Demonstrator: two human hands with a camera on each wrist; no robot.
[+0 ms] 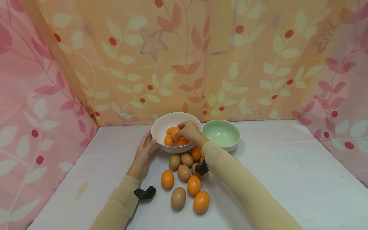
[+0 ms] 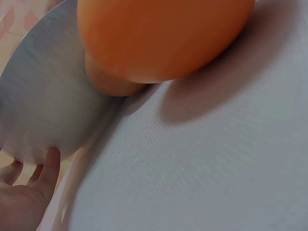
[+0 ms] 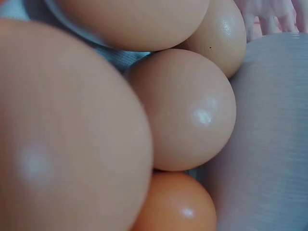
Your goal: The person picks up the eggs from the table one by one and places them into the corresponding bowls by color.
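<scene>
A white bowl (image 1: 161, 126) at the back of the table holds several orange eggs (image 1: 169, 141). My right hand (image 1: 190, 130) reaches into it from the right and pinches an orange egg (image 1: 175, 133) between thumb and fingers. At the bowl's left side rests my left hand (image 1: 145, 150), its thumb and fairly straight fingers against the outer wall, as the left wrist view also shows. In front of the bowl lie several brown eggs (image 1: 184, 172) and orange eggs, one orange egg (image 2: 163, 33) close to the left wrist camera. My right forearm hides part of this group.
A light green bowl (image 1: 221, 134) stands just right of the white one, partly behind my right forearm. The white-covered table (image 1: 287, 166) runs back to a patterned cloth wall (image 1: 184, 64), with similar cloth on both sides.
</scene>
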